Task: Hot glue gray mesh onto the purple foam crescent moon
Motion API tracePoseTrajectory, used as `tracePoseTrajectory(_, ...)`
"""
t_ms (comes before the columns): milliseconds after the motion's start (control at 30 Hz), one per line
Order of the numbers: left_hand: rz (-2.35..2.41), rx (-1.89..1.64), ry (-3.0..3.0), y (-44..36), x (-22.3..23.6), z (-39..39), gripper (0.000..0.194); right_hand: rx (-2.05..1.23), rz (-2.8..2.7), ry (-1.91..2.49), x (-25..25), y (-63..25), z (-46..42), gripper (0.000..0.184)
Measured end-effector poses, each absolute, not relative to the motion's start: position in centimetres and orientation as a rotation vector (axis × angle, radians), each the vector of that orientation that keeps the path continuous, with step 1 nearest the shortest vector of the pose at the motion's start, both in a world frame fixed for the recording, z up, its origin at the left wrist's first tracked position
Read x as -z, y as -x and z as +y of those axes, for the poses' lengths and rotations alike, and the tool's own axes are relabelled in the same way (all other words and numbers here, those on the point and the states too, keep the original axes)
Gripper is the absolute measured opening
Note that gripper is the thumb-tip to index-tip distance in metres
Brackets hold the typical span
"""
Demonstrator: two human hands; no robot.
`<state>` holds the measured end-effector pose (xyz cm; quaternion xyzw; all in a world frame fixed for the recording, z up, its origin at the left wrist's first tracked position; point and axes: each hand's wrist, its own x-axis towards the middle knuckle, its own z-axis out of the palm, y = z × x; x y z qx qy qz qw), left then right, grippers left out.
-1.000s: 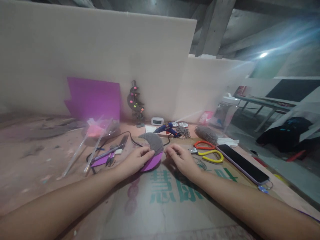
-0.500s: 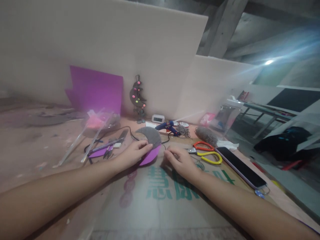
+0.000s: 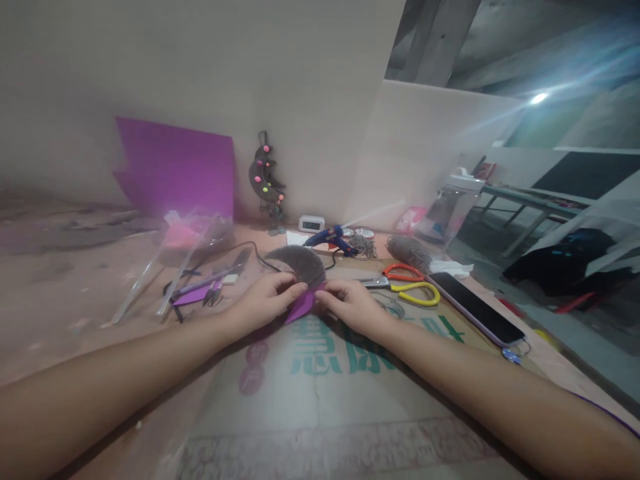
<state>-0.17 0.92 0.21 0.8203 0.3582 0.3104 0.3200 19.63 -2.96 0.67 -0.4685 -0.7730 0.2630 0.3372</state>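
Observation:
A grey, yarn-covered crescent moon (image 3: 299,260) is held over the cardboard, with a piece of purple sheet (image 3: 301,308) against its lower side. My left hand (image 3: 270,299) pinches the crescent and the purple piece from the left, thumb on top. From the right, the closed fingers and thumb of my right hand (image 3: 347,305) grip the edge where crescent and purple piece meet. My fingers hide part of both. Just beyond my right hand lie scissors (image 3: 415,293) with one orange and one yellow handle.
A blue glue gun (image 3: 333,237), a small digital clock (image 3: 311,223) and a ball of grey yarn (image 3: 407,252) sit behind. A phone (image 3: 475,308) lies right. Pens, clear sticks (image 3: 187,267) and a purple sheet (image 3: 180,170) are left. A decorated crescent (image 3: 264,177) hangs behind.
My right hand has moved left, from apart to touching the edge of the crescent and purple piece. The crescent has turned and shifted slightly. The view has tilted a little downward.

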Motion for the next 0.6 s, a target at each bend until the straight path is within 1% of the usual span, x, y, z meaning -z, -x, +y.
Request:
tracePoseTrajectory(100, 0.982, -0.796, -2.211, 0.03, -0.26, 0.79, 0.039, -0.720, -2.010, 1.222, -0.67, -19.73, -2.98, 0.030)
tracePoseTrajectory(267, 1.005, -0.780, -2.200, 0.00, -0.40, 0.80, 0.038, -0.692, -1.965, 1.243, -0.84, -19.80, -2.92, 0.023)
tracePoseTrajectory(467, 1.005, -0.744, -2.181, 0.22, -0.28, 1.00, 0.040, -0.860, -1.866, 1.203, -0.63, -19.84, -2.75, 0.026)
tracePoseTrajectory(600, 1.007, -0.746, -2.166, 0.23, -0.13, 1.13, 0.040, -0.880, -1.836, 1.195, -0.72, -19.79, -2.73, 0.028)
